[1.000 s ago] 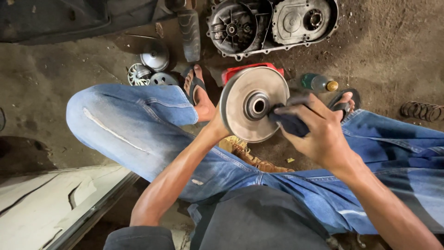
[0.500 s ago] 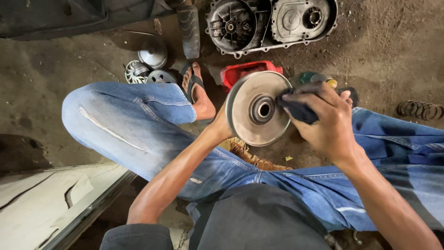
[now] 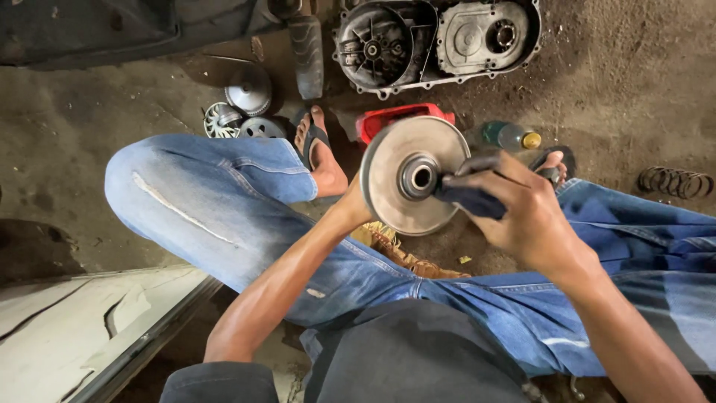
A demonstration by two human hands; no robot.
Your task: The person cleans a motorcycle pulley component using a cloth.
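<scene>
Shifted left, tilted more edge-on: pulley disc (image 3: 412,176), prob. heavy, stiff; left hand (image 3: 350,211) grips rim from behind, right hand (image 3: 522,213) clenches dark cloth (image 3: 470,200) at hub.

Engine cover (image 3: 440,41) beyond pulley disc (image 3: 414,175)

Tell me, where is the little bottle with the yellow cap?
The bottle lies on the dirt floor, just right of the red container, behind the metal disc.
</scene>
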